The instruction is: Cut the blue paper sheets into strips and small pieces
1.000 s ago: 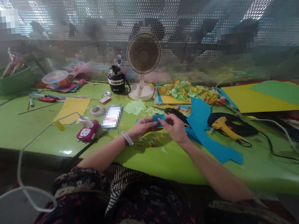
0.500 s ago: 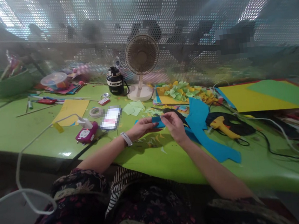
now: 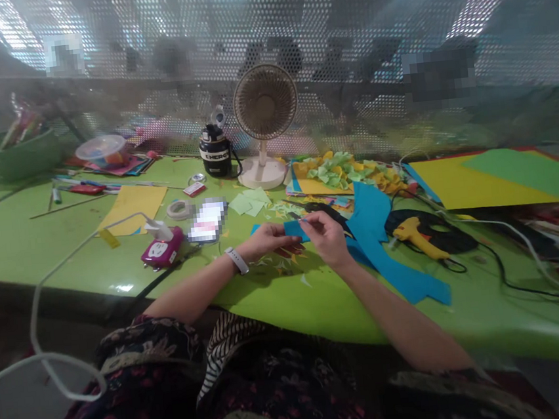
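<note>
A small blue paper piece (image 3: 295, 230) is held between both hands over the green table. My left hand (image 3: 268, 239), with a white watch band at the wrist, grips its left side, fingers closed around it. At its right edge my right hand (image 3: 325, 236) pinches with thumb and forefinger; a tiny light spot shows at the fingertips, too small to name. Long cut blue sheets (image 3: 405, 280) lie just right of my right hand. Beneath my hands, small pale and orange paper scraps (image 3: 305, 279) are scattered.
A yellow glue gun (image 3: 418, 239) rests at the right near cables. Behind are a fan (image 3: 265, 102), a black bottle (image 3: 215, 153) and crumpled paper (image 3: 340, 171). To the left are a phone (image 3: 207, 220), tape (image 3: 179, 210) and a magenta power socket (image 3: 162, 248).
The fingers of my left hand have shifted on the blue piece, with the thumb lower and more of the blue surface showing. My right hand has barely moved.
</note>
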The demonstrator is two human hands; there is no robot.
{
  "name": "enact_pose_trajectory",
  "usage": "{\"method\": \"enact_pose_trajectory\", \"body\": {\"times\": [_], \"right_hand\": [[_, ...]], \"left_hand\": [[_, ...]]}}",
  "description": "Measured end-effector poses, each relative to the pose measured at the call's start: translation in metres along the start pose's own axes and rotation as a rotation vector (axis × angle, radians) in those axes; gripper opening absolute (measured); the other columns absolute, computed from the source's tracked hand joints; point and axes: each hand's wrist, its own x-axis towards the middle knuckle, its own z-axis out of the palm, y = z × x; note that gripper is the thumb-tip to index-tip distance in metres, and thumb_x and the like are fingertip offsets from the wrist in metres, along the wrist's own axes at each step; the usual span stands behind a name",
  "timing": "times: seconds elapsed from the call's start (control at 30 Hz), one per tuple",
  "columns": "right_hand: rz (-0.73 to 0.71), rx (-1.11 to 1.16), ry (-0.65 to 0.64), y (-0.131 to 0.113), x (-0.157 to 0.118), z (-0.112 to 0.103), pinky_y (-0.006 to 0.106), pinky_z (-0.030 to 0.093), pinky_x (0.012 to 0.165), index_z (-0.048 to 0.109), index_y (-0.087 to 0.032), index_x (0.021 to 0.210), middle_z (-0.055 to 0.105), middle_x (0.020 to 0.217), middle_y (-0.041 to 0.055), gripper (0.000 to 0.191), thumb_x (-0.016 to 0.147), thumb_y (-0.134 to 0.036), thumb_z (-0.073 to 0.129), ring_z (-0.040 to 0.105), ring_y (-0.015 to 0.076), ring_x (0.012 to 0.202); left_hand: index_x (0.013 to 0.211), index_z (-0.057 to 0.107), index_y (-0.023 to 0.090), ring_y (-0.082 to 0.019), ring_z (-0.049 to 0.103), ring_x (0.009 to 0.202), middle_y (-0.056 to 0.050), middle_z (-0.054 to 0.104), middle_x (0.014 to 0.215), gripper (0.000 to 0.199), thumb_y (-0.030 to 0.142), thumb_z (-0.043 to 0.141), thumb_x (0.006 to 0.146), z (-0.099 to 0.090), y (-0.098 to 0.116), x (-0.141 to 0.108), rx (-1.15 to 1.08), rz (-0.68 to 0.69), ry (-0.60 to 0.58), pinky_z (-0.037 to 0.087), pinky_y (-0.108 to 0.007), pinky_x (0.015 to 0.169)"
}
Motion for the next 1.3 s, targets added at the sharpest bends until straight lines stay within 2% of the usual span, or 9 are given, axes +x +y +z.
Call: {"method": "enact_pose_trajectory", "body": {"times": [0.17, 0.3, 0.4, 0.53, 0.7, 0.83, 0.93, 1.17, 1.3], "right_hand": [[0.053, 0.008, -0.003, -0.003, 0.001, -0.001, 0.036, 0.053, 0.069, 0.061, -0.024, 0.08, 0.066, 0.081, 0.0035, 0.04, 0.08, -0.063, 0.069, 0.061, 0.02, 0.072], [0.133, -0.009, -0.065, -0.01, 0.002, -0.005, 0.031, 0.042, 0.057, 0.055, -0.024, 0.07, 0.052, 0.062, -0.0016, 0.048, 0.08, -0.07, 0.066, 0.048, 0.0165, 0.059], [0.109, -0.082, -0.124, -0.015, 0.002, -0.008, 0.031, 0.035, 0.055, 0.046, -0.025, 0.061, 0.043, 0.057, -0.003, 0.056, 0.083, -0.074, 0.061, 0.041, 0.015, 0.056], [0.04, -0.154, -0.17, -0.015, 0.002, -0.007, 0.032, 0.034, 0.057, 0.04, -0.025, 0.059, 0.039, 0.057, -0.0034, 0.058, 0.086, -0.073, 0.058, 0.038, 0.0151, 0.057], [-0.023, -0.175, -0.208, -0.012, 0.002, -0.006, 0.032, 0.033, 0.058, 0.039, -0.026, 0.064, 0.039, 0.062, -0.0032, 0.053, 0.091, -0.07, 0.054, 0.038, 0.0154, 0.059], [-0.022, -0.175, -0.23, -0.01, 0.002, -0.006, 0.031, 0.034, 0.058, 0.04, -0.025, 0.067, 0.04, 0.063, -0.0031, 0.055, 0.091, -0.074, 0.051, 0.039, 0.0154, 0.06], [-0.019, -0.182, -0.236, -0.009, 0.002, -0.006, 0.031, 0.036, 0.06, 0.041, -0.025, 0.068, 0.041, 0.064, -0.003, 0.057, 0.089, -0.077, 0.05, 0.04, 0.0153, 0.061], [-0.006, -0.214, -0.245, -0.012, 0.002, -0.005, 0.03, 0.038, 0.061, 0.042, -0.025, 0.067, 0.044, 0.064, -0.0023, 0.062, 0.086, -0.083, 0.05, 0.042, 0.0157, 0.062], [0.021, -0.273, -0.254, -0.014, 0.008, -0.014, 0.031, 0.038, 0.061, 0.045, -0.024, 0.064, 0.049, 0.062, -0.001, 0.064, 0.084, -0.085, 0.051, 0.045, 0.016, 0.062]], "left_hand": [[0.092, 0.073, 0.011, -0.017, 0.077, 0.077, -0.013, 0.08, 0.091, 0.041, 0.039, 0.093, 0.07, 0.0, -0.001, 0.001, -0.017, -0.011, -0.01, 0.061, -0.027, 0.071], [0.091, 0.073, 0.01, -0.016, 0.077, 0.075, -0.011, 0.08, 0.088, 0.039, 0.036, 0.093, 0.071, -0.001, 0.0, 0.003, -0.075, -0.025, 0.005, 0.061, -0.026, 0.07], [0.09, 0.075, 0.01, -0.015, 0.076, 0.074, -0.01, 0.08, 0.086, 0.043, 0.04, 0.095, 0.065, 0.0, 0.001, 0.003, -0.118, -0.013, 0.011, 0.061, -0.026, 0.069], [0.091, 0.075, 0.01, -0.014, 0.075, 0.072, -0.01, 0.08, 0.085, 0.046, 0.041, 0.096, 0.063, 0.001, 0.002, 0.003, -0.142, -0.009, 0.016, 0.061, -0.026, 0.07], [0.09, 0.074, 0.011, -0.013, 0.075, 0.069, -0.008, 0.079, 0.082, 0.043, 0.038, 0.096, 0.065, 0.0, 0.005, 0.001, -0.148, -0.026, 0.03, 0.061, -0.024, 0.069], [0.088, 0.074, 0.01, -0.015, 0.075, 0.069, -0.01, 0.079, 0.081, 0.044, 0.038, 0.097, 0.063, -0.001, 0.01, -0.002, -0.114, -0.078, -0.014, 0.061, -0.024, 0.067], [0.086, 0.074, 0.009, -0.014, 0.075, 0.068, -0.01, 0.079, 0.081, 0.039, 0.036, 0.095, 0.067, -0.002, 0.012, -0.003, -0.073, -0.107, -0.026, 0.061, -0.023, 0.067], [0.085, 0.075, 0.01, -0.015, 0.075, 0.07, -0.01, 0.079, 0.082, 0.043, 0.042, 0.095, 0.065, -0.005, 0.008, -0.001, -0.038, -0.055, -0.039, 0.061, -0.024, 0.067], [0.087, 0.076, 0.009, -0.015, 0.075, 0.07, -0.011, 0.079, 0.084, 0.044, 0.043, 0.095, 0.066, -0.008, 0.009, -0.001, -0.03, -0.03, -0.039, 0.062, -0.026, 0.069]]}}
